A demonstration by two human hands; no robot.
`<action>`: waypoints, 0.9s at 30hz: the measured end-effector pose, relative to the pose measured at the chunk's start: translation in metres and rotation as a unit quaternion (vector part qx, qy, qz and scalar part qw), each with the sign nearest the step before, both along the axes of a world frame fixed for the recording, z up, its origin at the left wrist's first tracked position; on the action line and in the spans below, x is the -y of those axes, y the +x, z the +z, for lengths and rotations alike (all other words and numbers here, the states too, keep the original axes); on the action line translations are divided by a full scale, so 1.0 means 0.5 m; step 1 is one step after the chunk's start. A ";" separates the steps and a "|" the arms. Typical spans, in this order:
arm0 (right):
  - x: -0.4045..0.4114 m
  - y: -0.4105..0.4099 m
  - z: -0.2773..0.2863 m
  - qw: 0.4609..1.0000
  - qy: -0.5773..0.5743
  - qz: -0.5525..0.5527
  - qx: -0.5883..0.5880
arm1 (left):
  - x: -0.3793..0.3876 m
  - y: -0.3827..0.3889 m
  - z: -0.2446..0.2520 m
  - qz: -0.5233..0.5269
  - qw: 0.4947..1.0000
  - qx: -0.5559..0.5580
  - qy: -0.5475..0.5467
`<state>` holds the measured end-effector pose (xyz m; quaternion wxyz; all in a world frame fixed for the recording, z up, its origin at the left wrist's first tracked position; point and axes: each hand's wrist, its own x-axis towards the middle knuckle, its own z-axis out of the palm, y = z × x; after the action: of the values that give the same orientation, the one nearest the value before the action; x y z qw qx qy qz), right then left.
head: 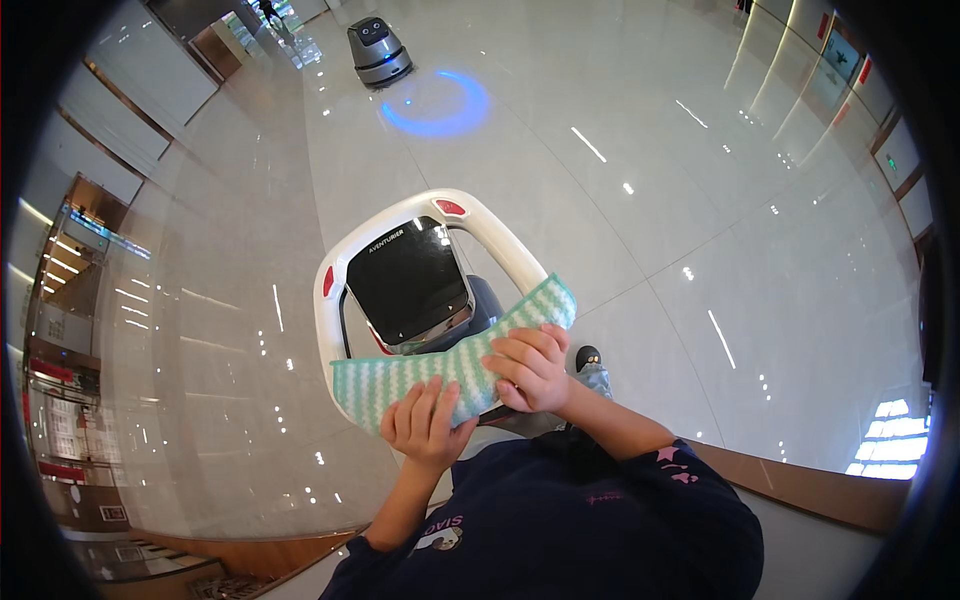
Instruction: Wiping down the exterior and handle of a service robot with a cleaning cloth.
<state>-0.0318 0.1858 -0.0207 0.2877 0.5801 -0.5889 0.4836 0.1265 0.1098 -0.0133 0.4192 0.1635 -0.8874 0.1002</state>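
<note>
A green-and-white striped cloth (450, 367) lies draped over the near bar of a white steering-wheel-shaped handle (514, 251). My left hand (427, 424) presses its fingers over the cloth at the lower middle of that bar. Further right and a bit higher, my right hand (532, 367) grips the cloth around the bar, fingers curled on top. Inside the handle loop sits a dark display panel (409, 281) bearing the name Aventurier. Two red inserts, one being a red insert (450, 207) at the top, are set in the white frame. The cloth hides most of the near bar.
Ahead on the glossy tiled floor (622, 247) stands a grey floor-cleaning robot (379, 54) with a face display. It casts a blue light ring (480, 97) on the tiles. A shod foot (589, 358) shows right of the handle. Wall panels (150, 82) line the left side.
</note>
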 end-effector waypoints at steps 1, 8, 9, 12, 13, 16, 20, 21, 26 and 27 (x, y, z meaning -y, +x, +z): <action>-0.005 0.006 0.005 1.000 0.013 -0.017 0.011 | 0.004 -0.001 0.009 -0.002 1.000 0.000 0.002; 0.014 0.002 0.038 0.956 0.289 -0.017 0.044 | 0.032 -0.025 0.053 -0.028 0.965 0.151 0.212; 0.013 0.007 0.014 0.989 0.144 -0.017 0.036 | 0.028 -0.018 0.034 -0.047 0.981 0.100 0.160; 0.013 0.009 0.010 0.999 -0.007 -0.019 0.026 | -0.008 -0.003 -0.007 -0.006 0.998 0.044 0.038; 0.013 0.010 0.013 0.999 -0.009 -0.013 0.028 | -0.017 -0.003 -0.011 0.041 0.999 0.031 -0.018; 0.019 -0.003 0.058 0.968 0.247 -0.005 0.042 | 0.013 -0.010 0.031 0.012 0.989 0.098 0.110; 0.025 0.001 0.052 0.930 0.366 -0.023 0.029 | 0.016 -0.021 0.044 -0.024 0.969 0.119 0.216; 0.020 0.002 0.017 0.978 0.207 -0.015 0.035 | 0.014 -0.024 0.027 -0.035 0.984 0.065 0.165; -0.003 0.016 -0.014 1.000 0.000 -0.018 0.022 | -0.017 -0.005 -0.017 0.058 0.998 0.007 -0.039; -0.005 0.015 0.001 0.999 0.006 -0.017 0.027 | -0.016 -0.006 0.015 0.035 0.998 0.042 0.033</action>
<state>-0.0244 0.1882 -0.0201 0.2768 0.5583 -0.6093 0.4904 0.1232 0.1177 -0.0059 0.3726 0.2041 -0.9006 0.0919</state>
